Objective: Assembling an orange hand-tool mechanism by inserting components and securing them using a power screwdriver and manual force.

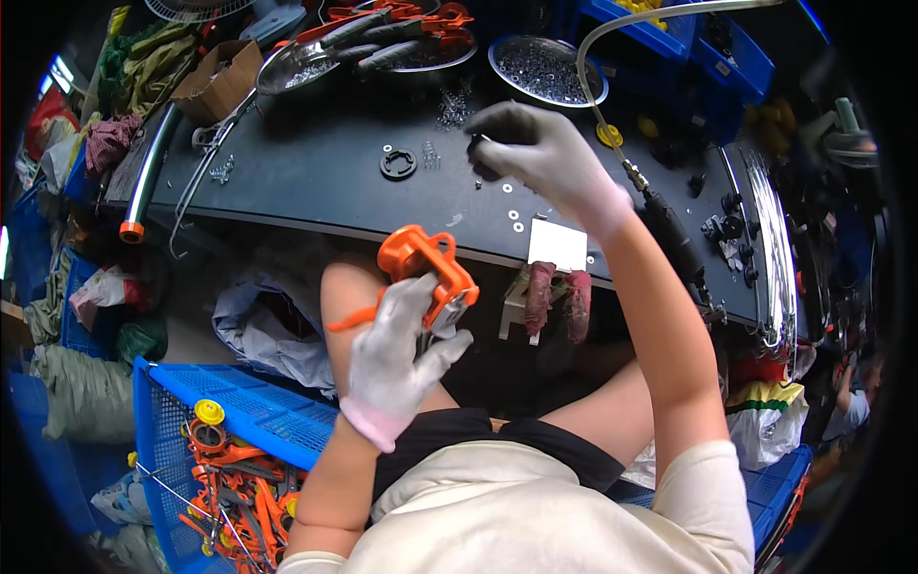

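Note:
My left hand point(397, 349), in a whitish glove, holds an orange caulking gun handle point(413, 260) in front of the table edge, above my lap. The handle has a round collar, a loop and a grey metal piece by my thumb. My right hand point(531, 153), gloved and dark at the fingertips, is over the table with its fingers curled toward the thumb. Something small and dark shows at those fingertips, too unclear to name. Left of it on the dark table point(306, 187) are a black notched ring point(398, 164) and a small spring point(431, 156). Several washers point(513, 215) lie nearer the edge.
Metal bowls at the back hold orange-and-grey handles point(392, 48) and small hardware point(545, 69). A black air screwdriver point(674, 230) with a hose is right of my arm. A blue crate point(253, 402) of orange parts stands lower left. A silver tube point(151, 177) leans at left.

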{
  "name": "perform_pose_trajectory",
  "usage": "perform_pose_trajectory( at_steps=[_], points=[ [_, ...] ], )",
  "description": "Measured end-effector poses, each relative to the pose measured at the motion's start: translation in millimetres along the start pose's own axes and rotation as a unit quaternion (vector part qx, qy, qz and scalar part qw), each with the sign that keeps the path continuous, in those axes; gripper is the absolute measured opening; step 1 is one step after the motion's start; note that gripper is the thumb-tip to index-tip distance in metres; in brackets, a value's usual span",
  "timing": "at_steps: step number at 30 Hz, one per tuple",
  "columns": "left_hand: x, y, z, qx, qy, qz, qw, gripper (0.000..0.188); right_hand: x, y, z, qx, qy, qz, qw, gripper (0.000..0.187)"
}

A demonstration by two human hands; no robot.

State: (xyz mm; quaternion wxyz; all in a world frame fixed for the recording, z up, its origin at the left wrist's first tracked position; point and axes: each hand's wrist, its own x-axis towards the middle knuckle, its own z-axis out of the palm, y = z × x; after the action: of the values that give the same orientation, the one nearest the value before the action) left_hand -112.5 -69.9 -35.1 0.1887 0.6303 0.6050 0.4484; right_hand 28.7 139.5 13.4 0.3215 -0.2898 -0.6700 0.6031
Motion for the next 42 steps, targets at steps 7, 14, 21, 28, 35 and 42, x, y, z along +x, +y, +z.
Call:
perform_pose_trajectory(
  at_steps=[7,14,21,28,35,42],
  points=[
    [36,14,18,0.101,-0.003,0.182,0.978,0.088,-117,-6,28,-0.389,0.149,-0.278,0.865,0.024],
    [46,38,49,0.157,-0.089,0.277,0.944,0.101,-164,-39,5,-0.584,0.124,-0.134,0.791,0.024],
    [43,58,73,0.094,-0.108,0.311,0.940,0.106,-198,-19,-17,-0.511,0.221,-0.233,0.797,0.016],
    [40,72,89,0.091,-0.192,0.338,0.917,0.107,-219,-14,-23,-0.550,0.160,-0.168,0.802,0.016],
    [92,65,133,0.065,-0.156,0.205,0.964,0.067,-178,37,-86,-0.150,0.316,-0.167,0.922,0.016],
    [136,76,126,0.014,-0.239,-0.001,0.971,0.056,-147,77,-111,-0.245,0.427,-0.051,0.869,0.015]
  ],
)
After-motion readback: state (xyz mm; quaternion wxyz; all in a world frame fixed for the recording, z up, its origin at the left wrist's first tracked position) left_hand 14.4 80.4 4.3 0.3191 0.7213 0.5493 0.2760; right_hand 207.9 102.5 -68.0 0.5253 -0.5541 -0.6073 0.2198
